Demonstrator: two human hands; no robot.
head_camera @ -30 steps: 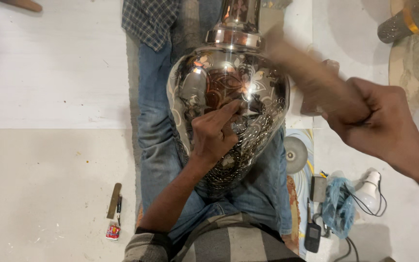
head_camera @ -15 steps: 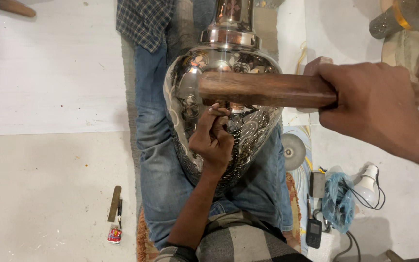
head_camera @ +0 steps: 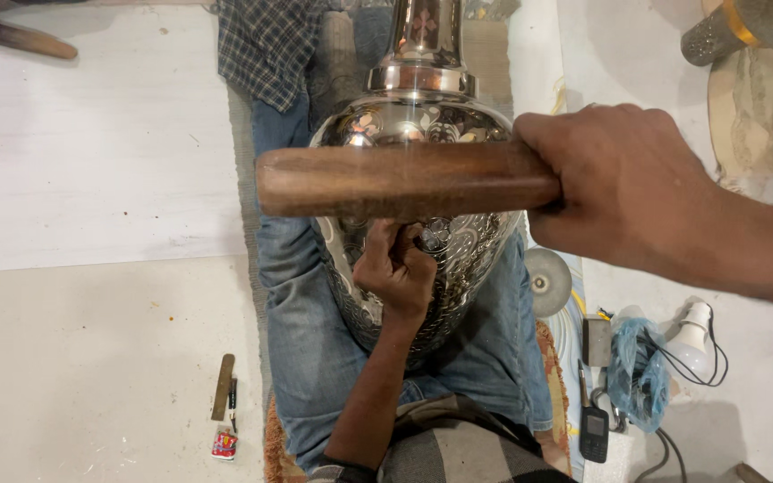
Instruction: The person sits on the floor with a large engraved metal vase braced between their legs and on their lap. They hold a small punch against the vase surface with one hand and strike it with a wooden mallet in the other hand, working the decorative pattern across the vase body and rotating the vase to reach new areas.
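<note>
A large engraved silver vase lay across the person's lap on blue jeans, its neck pointing to the far side. The right hand was wrapped tightly around one end of a wooden mallet, which stretched leftward across the vase's belly and hid much of the engraving. The left hand was curled closed against the near part of the vase; whether it pinched a small tool could not be told, as the fingers covered it. On the floor to the near left lay a small wooden-handled tool beside a small red packet. To the right of the lap sat a round grey disc, a dark mobile phone, a blue plastic bag and a white lamp bulb with black wire. A checked cloth lay at the far side, just left of the vase's neck.
</note>
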